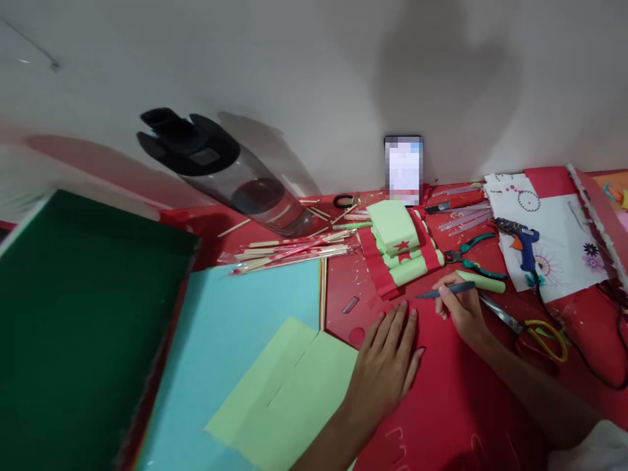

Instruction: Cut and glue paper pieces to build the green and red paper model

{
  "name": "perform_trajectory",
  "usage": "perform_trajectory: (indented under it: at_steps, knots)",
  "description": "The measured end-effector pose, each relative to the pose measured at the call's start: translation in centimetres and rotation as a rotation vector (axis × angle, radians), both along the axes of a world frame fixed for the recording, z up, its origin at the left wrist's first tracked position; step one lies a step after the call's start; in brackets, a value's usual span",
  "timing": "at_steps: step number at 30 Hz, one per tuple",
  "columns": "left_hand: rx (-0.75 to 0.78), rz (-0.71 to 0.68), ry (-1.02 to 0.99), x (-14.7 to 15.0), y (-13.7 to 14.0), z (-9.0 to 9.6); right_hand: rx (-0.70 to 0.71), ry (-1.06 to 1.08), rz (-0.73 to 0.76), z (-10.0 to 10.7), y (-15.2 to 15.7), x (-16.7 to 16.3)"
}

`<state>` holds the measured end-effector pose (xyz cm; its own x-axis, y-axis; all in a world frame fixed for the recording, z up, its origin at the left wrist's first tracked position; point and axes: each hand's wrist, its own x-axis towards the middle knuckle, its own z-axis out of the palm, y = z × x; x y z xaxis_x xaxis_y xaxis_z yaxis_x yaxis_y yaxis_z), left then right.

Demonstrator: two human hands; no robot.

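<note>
My left hand point(385, 356) lies flat with its fingers out on a sheet of red paper point(432, 392), which bears light pen lines near the bottom. Between the fingers of my right hand point(458, 307) is a dark grey pen point(451, 290), its tip pointing left just above the red paper. Beyond the hands sits a green and red paper craft point(405, 245) with rolled tubes and a red star. A rolled green paper tube point(483, 282) and scissors point(523, 326) with yellow handles lie beside my right hand. Folded green paper point(289, 386) reaches under my left forearm.
A water bottle point(235, 173) stands by the wall, behind bundled wooden sticks point(294, 252). Blue sheets point(196, 340) and a dark green board point(88, 314) are at left. Cutters point(473, 255), a glue gun point(523, 242) with its cord, and a phone point(403, 170) are at right.
</note>
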<state>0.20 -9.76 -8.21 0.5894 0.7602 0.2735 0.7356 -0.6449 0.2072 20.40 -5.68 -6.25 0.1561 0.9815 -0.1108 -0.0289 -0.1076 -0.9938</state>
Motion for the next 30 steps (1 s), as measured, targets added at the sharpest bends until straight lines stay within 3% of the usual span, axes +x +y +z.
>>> perform_trajectory:
  at_steps: [5,19,22,26,30]
  knots:
    - [0.010,0.032,-0.032,-0.5,0.4,0.0,0.001,0.017,-0.022,0.3,-0.1,-0.1]
    - [-0.145,0.134,-0.151,-0.7,1.5,0.2,0.041,0.056,-0.057,-0.3,-0.4,0.2]
    - [-0.165,0.164,-0.135,-0.8,1.8,0.2,0.197,-0.203,0.039,-0.1,-0.8,0.3]
    - [-0.191,0.169,-0.136,-0.8,2.1,0.7,0.579,-0.575,0.293,0.1,-1.5,0.6]
    - [-0.239,0.161,-0.159,-0.7,2.4,1.1,0.726,-0.662,0.252,-0.5,-1.6,0.7]
